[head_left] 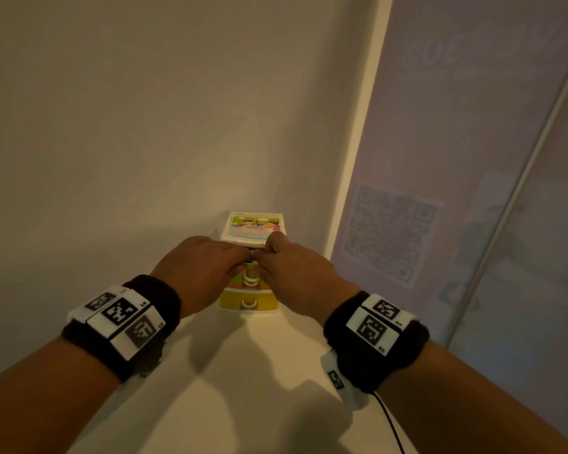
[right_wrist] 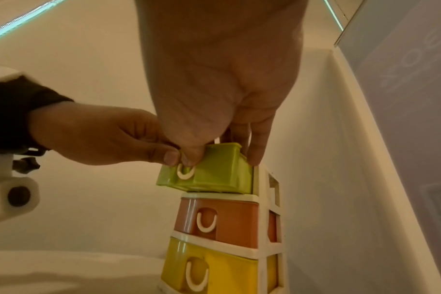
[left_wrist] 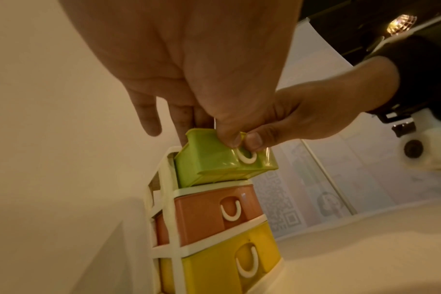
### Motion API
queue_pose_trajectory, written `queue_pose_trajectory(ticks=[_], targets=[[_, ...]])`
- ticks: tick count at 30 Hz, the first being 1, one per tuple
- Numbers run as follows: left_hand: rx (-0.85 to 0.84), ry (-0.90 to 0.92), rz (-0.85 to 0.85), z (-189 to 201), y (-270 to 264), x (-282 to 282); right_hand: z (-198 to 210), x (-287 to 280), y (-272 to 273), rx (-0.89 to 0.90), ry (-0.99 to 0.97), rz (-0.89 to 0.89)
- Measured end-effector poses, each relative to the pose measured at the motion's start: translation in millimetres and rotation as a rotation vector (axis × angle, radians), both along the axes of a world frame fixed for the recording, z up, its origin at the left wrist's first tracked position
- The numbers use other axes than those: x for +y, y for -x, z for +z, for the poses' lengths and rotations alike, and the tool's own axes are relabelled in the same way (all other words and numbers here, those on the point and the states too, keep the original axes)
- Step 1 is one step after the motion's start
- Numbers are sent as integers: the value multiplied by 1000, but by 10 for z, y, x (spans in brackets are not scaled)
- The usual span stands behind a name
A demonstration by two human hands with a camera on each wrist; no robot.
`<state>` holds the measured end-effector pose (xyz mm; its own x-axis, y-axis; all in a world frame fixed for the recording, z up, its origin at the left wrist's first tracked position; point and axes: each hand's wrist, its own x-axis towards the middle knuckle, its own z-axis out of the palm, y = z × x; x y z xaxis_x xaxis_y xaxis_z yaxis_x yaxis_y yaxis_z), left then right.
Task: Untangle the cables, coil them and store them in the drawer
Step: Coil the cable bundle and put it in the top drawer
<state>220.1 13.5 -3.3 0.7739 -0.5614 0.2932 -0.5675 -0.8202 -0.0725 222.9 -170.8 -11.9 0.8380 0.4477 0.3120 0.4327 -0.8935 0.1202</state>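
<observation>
A small white drawer unit (head_left: 254, 229) stands in the corner of the table, with a green drawer (left_wrist: 209, 163) on top, an orange drawer (left_wrist: 202, 212) below it and a yellow drawer (left_wrist: 209, 264) at the bottom. The green drawer (right_wrist: 219, 173) is pulled partly out and tilts down at the front. My left hand (head_left: 240, 257) and right hand (head_left: 269, 253) meet over it. Each thumb pinches the front rim by the white handle, while the fingers reach along the drawer's sides. I see no cables; the hands hide the inside of the green drawer.
A cream wall runs along the left and behind the unit. At the right stands a frosted glass panel (head_left: 387, 231) with a QR code. The white tabletop (head_left: 243, 371) extends toward me. A thin black wire (head_left: 391, 421) hangs from my right wristband.
</observation>
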Motion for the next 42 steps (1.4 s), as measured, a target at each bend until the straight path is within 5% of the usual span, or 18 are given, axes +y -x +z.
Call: queue_pose_trajectory(ticks=[8,15,42], targets=[[-158,8,29,-69,-43,-32,-28,8,66,-172,-45,-64],[-100,139,64,-26,-13,-129,-49,-6,3,-12,-165,-79],[-13,235,-6,56,-238,37,73,76,36,-75,-227,-75]])
